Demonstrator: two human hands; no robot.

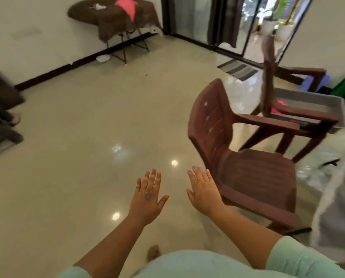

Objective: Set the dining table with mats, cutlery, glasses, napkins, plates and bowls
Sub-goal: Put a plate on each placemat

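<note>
Over the glossy floor (77,147), a brown plastic chair (241,167) stands at right, a second chair (292,113) behind it; no tableware shows. Left hand (147,199) and right hand (203,191) hover flat, fingers straight, holding nothing.

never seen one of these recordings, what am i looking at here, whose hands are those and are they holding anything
There is no machine here. It is a single picture from a camera worn on a person's head, looking forward and down, so the two arms reaching out from the bottom edge are that person's own. The left hand and the right hand are both spread flat with straight fingers and hold nothing. Below them is a shiny pale floor, not a table top. Just right of the right hand stands a brown plastic chair, with a second brown chair behind it. Far back by the wall is a small table under a brown cloth with something pink on it. No mats, plates or cutlery are in view.
</note>
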